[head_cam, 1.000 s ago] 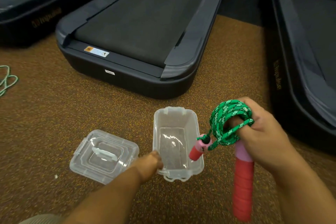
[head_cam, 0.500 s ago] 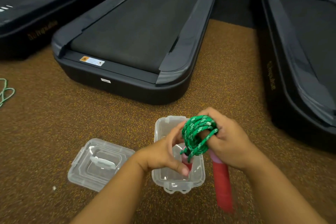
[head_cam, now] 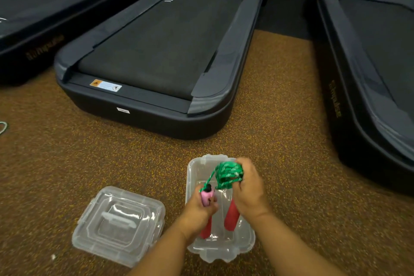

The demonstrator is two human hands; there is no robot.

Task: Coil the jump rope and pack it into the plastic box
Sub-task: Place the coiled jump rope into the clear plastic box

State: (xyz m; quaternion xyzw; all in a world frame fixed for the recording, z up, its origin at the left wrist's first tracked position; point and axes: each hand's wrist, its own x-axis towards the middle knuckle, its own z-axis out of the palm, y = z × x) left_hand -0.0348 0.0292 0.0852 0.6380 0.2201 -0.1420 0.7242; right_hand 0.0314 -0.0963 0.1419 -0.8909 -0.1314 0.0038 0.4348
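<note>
The clear plastic box (head_cam: 195, 168) stands open on the brown floor. Over it my right hand (head_cam: 249, 188) grips the green coiled rope (head_cam: 227, 173) together with one red handle (head_cam: 231, 217), whose lower end points down into the box. My left hand (head_cam: 199, 210) is closed round the other handle (head_cam: 206, 196), pink at its top and red below, also inside the box's outline. A short length of rope runs from that handle up to the coil. Whether the handles touch the box floor is unclear.
The box's clear lid (head_cam: 118, 225) lies flat on the floor just left of the box. A black treadmill (head_cam: 156, 58) stands right behind, with others at the left (head_cam: 33, 18) and right (head_cam: 369, 69). A bit of green cord (head_cam: 2, 126) shows at the left edge.
Both hands have lowered the rope bundle over the box. My left hand left the box rim, took hold of the dangling pink-topped handle, and both handles now point down into the box.
</note>
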